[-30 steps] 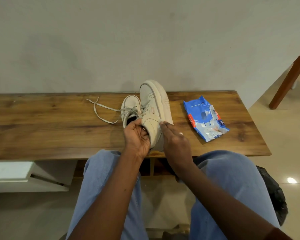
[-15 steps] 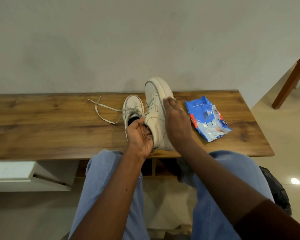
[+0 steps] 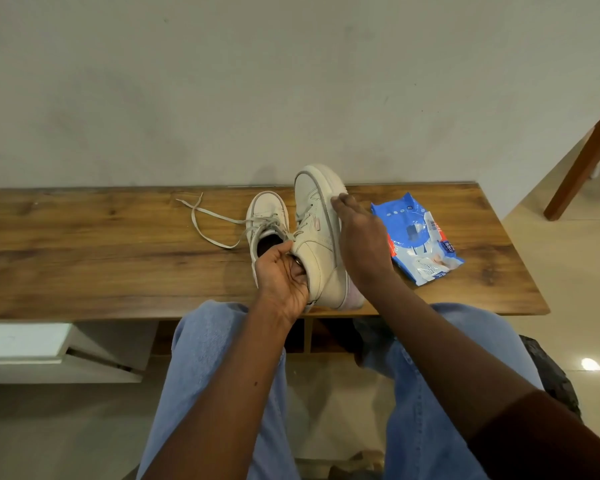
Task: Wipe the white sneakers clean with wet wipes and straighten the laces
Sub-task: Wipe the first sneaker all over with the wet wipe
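Head view: right hand (image 3: 361, 244) has slid from heel to toe along the sole edge of the tilted sneaker (image 3: 317, 237), fingers flat against it. Left hand (image 3: 284, 275) grips its collar over the table (image 3: 84, 258). This side's wiping pass looks nearly finished, and the laces (image 3: 205, 223) lie loose.

A white leather thick-soled sneaker (image 3: 317, 237) tilts on its side, toe away, collar gripped by the left hand (image 3: 284, 275), sole against the right hand (image 3: 361, 244). Its upright twin (image 3: 267, 214) stands just beyond the left hand, pale flat laces (image 3: 205, 216) trailing loose leftward. A blue-and-white wet-wipes pack (image 3: 420, 237) lies flat right of the right hand.
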